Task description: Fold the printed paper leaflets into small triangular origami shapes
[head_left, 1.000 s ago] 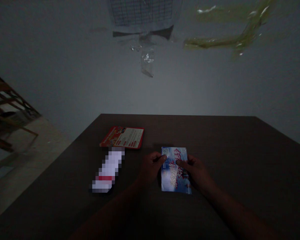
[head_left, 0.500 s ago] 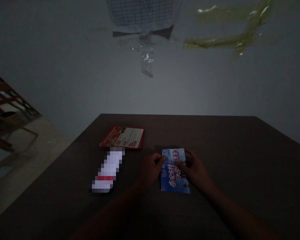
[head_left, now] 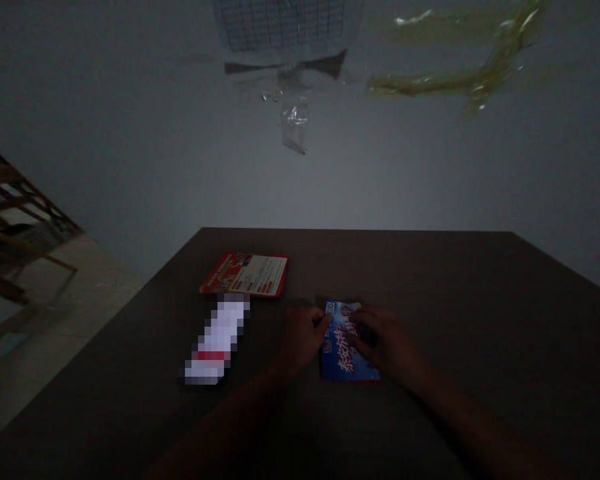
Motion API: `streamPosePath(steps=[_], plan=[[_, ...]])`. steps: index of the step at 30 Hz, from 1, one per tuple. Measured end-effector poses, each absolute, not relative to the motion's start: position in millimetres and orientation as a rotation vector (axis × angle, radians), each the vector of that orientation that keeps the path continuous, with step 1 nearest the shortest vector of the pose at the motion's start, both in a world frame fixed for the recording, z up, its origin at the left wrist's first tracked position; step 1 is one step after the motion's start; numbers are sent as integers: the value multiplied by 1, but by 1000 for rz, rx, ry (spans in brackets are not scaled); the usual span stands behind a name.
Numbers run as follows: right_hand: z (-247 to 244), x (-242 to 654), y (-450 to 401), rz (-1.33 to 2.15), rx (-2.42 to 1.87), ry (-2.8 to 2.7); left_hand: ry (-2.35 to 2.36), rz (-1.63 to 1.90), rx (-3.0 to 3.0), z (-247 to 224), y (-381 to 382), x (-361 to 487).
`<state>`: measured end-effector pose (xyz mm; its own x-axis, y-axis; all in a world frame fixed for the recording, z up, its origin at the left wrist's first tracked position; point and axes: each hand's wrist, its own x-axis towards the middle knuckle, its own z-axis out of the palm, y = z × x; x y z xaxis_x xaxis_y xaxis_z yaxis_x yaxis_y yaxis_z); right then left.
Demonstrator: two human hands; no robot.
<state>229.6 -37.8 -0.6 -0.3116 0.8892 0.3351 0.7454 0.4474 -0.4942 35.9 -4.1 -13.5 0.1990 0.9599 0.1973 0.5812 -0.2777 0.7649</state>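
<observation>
A blue leaflet (head_left: 350, 363) with white-and-red lettering and a small square code lies on the dark table in front of me, nearly flat. My left hand (head_left: 304, 337) is closed at its left edge, the thumb over the top face and the other fingers curled. My right hand (head_left: 387, 340) is on the leaflet's right part. Its thumb and forefinger are bent over the top face with a gap between them, and they cover some of the lettering. The leaflet's upper right corner is hidden under these fingers.
Left of my hands lies a long, pixelated pale object (head_left: 217, 340) with a red band. Behind it is a red-and-cream printed card or booklet (head_left: 253, 273). The table (head_left: 430, 267) meets a taped wall (head_left: 380, 173). Wooden furniture (head_left: 10, 207) stands at far left.
My right hand has let go of the leaflet's right edge and moved inward over its top face. The leaflet looks flatter. My left hand has barely moved.
</observation>
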Motion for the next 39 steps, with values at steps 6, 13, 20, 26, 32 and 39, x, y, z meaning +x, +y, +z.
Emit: streamPosePath(steps=[6,13,20,26,32,39], plan=[[0,228,-37,308,-1373,-2216,1456,885,2029,-9,-3,37],[1,226,-39,274,-1393,-2271,1501,803,2110,-7,-2,38],[-2,226,-39,280,-1398,-2281,1559,709,2172,-5,-3,37],[0,225,-40,279,-1408,-2276,1587,658,2203,-4,-3,38],[-2,224,-40,270,-1390,-2270,1595,628,2214,-4,-3,38],[-3,224,-39,271,-1384,-2271,1582,624,2223,-2,-4,37]])
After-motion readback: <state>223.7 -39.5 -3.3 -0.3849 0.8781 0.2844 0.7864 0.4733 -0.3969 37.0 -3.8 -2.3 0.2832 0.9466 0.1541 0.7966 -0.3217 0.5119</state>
